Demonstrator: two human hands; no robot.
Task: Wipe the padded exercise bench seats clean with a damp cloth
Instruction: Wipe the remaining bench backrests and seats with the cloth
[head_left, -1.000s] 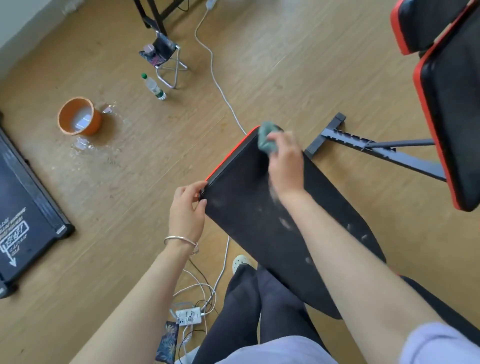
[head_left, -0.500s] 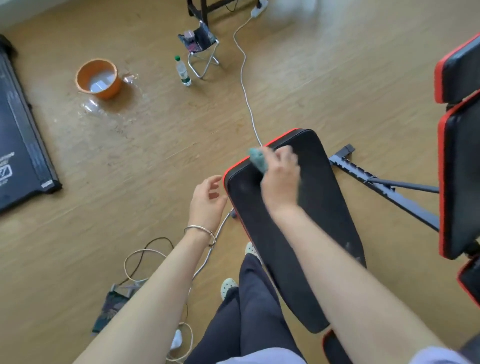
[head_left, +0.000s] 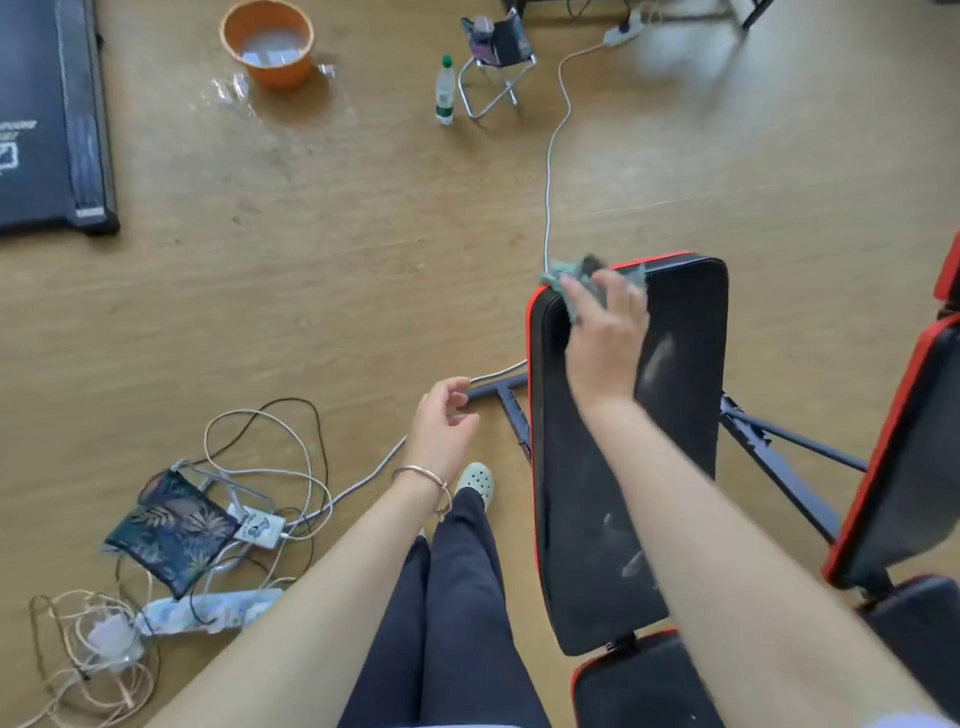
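Teal cloth (head_left: 563, 275), soft and limp, sits bunched under your right hand (head_left: 605, 340), fingers curled over it, at the black bench pad's (head_left: 685, 415) far left corner. Pad looks firm and slick: keep palm pressure flat. Your left hand (head_left: 441, 422) hangs loose, empty

one wide-angle view, worn on the person's head, faces forward and steeply down over both forearms. the bench pad (head_left: 675, 415) lies close beneath the lens, right of centre, with the right hand (head_left: 605, 338) and cloth (head_left: 563, 275) at its far end and the left hand (head_left: 441, 421) near mid-frame. the wooden floor (head_left: 363, 260) stretches away to the orange basin (head_left: 280, 75) at the top edge; straight lines bow toward the borders.
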